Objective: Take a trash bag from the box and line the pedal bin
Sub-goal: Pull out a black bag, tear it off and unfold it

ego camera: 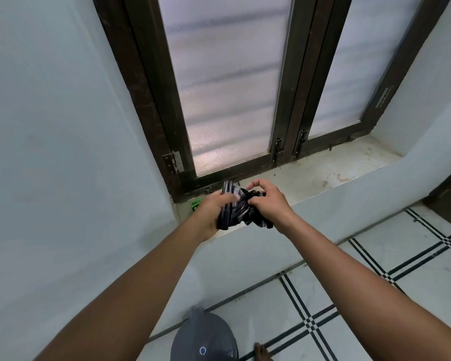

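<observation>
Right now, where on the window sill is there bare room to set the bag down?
The sill lies bare right of the hands, bordered by window frame and wall. Its left corner is crowded: green box, black bag, both hands.

Crumpled black trash bag (238, 208) above sill; grey pedal bin (206, 340) lid closed.
</observation>
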Motion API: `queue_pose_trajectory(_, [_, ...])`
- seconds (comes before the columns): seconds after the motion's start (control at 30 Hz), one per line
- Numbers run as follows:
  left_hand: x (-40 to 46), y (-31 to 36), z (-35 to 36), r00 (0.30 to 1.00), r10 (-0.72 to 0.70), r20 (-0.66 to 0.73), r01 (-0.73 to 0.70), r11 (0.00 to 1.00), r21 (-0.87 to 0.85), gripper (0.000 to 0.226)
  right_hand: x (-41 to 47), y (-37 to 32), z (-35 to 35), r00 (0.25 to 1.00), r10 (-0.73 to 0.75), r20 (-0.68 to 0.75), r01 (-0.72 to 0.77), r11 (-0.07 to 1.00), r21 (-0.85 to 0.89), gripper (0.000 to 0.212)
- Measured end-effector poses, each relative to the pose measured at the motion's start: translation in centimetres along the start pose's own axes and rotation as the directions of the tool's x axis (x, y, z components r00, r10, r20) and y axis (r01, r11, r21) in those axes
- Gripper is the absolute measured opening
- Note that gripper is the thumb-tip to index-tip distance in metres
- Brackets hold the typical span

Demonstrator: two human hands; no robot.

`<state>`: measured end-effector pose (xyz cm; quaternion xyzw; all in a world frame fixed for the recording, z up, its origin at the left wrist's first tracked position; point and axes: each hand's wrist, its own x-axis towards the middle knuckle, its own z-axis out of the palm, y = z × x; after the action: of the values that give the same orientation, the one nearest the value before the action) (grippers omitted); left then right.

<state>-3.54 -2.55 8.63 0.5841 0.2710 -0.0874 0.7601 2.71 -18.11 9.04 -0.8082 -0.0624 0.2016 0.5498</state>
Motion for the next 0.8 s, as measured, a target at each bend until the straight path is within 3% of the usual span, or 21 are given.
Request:
queue_pose_trajectory(0.07, [0.28,-0.20,-0.15,1.000,0.010,-0.008,-0.010,1.000,0.020,0.029,0.09,0.04,0.11,1.000,0.015,0.007,-0.015,0.999,0.045,0.050])
queue_pose_trajectory(0.13, [0.55,-0.39,-0.31,0.999,-0.004,-0.039,0.004,1.000,-0.003,0.025,0.27,0.25,0.13,0.999,0.030,-0.011,-0.029,0.999,0.046,0.051])
queue_pose_trajectory(0.27, [0.54,-0.55,-0.48,0.995,-0.028,-0.097,0.025,0.999,-0.032,0.035,0.03,0.15,-0.17,0.998,0.020,-0.061,-0.021,1.000,-0.009,0.006])
queue_pose_trajectory(0.37, [0.21,-0.47,-0.31,0.993,-0.032,-0.111,0.027,0.999,-0.046,0.041,-0.08,0.35,-0.17,0.997,0.004,-0.077,-0.006,1.000,-0.029,0.028])
queue_pose_trajectory(0.53, [0.36,-0.63,-0.05,0.998,0.002,-0.070,-0.003,1.000,-0.014,0.034,-0.19,0.33,0.08,0.998,0.015,-0.055,-0.016,1.000,-0.020,0.042])
queue_pose_trajectory(0.8, [0.21,-0.58,-0.54,0.995,-0.010,-0.102,0.013,1.000,0.024,0.022,0.01,0.38,-0.09,1.000,0.021,-0.013,-0.020,1.000,0.008,0.008])
